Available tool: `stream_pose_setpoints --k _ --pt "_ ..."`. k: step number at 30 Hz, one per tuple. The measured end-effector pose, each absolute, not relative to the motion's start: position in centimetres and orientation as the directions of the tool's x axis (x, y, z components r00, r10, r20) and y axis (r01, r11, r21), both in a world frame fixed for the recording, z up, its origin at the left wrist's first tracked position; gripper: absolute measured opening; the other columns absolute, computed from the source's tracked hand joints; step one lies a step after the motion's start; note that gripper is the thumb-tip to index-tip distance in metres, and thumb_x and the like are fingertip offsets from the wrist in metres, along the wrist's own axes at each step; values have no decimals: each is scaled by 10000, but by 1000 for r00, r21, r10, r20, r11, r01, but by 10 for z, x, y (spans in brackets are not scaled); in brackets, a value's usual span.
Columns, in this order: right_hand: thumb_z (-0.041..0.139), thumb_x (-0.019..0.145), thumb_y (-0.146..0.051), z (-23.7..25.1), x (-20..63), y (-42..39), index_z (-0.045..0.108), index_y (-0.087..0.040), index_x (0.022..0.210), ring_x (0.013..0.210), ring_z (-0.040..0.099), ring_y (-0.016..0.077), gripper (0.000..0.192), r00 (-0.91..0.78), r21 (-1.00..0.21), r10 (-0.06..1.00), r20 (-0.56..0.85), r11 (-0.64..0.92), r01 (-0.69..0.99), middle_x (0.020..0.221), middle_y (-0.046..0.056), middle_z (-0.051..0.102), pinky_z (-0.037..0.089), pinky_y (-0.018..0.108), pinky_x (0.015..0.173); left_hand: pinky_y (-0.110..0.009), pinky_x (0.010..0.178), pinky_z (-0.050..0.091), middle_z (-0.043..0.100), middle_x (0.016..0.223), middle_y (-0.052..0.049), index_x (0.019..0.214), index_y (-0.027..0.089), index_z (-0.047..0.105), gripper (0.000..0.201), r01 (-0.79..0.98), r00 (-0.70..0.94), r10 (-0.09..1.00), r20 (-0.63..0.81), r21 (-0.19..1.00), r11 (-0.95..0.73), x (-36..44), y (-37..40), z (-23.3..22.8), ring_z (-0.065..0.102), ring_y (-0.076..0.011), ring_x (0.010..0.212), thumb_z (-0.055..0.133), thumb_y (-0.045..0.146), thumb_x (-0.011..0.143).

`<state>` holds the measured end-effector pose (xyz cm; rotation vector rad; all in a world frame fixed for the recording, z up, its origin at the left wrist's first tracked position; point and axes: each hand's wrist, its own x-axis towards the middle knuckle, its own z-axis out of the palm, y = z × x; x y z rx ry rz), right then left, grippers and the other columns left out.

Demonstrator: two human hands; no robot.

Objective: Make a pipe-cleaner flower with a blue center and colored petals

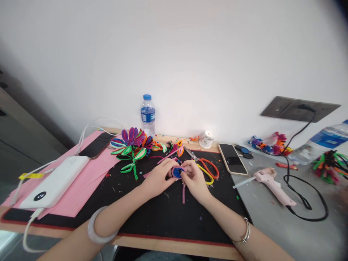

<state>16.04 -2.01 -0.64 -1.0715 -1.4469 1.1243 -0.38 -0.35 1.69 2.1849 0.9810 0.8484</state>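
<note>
From where I stand, the black mat [163, 221] is the biggest thing on the table, with pink paper [92, 185] overlapping its left part. Fuzzy, many-coloured flowers [132, 139] lie toward the back, just in front of a water bottle [148, 115]. Over the mat's middle, the left hand [160, 177] and right hand [196, 182] meet, fingertips of both pinched on a small blue-and-pink piece [177, 173] held between them. Orange-and-yellow-handled scissors [200, 160] lie just beyond the right hand; a narrow pink strip [183, 195] shows below the fingers.
</note>
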Motion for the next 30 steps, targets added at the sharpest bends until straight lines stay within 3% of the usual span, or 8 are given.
stream_pose_setpoints --k 13,30 --pt "497 794 -199 -8 160 -19 435 -221 887 449 448 73 114 -124 -977 975 185 197 86 612 -57 479 376 198 440 -260 704 461 499 1068 -49 993 214 521 279 416 517 794 321 716 -561 -4 -3 18 531 -140 788 564 128 730" --pt "509 792 -219 -6 160 -19 424 -227 896 460 458 77 134 -119 -978 976 181 192 87 628 -59 489 380 203 452 -255 667 463 496 1070 -48 998 219 526 282 427 513 798 317 712 -557 -4 -3 17 512 -114 686 565 141 730"
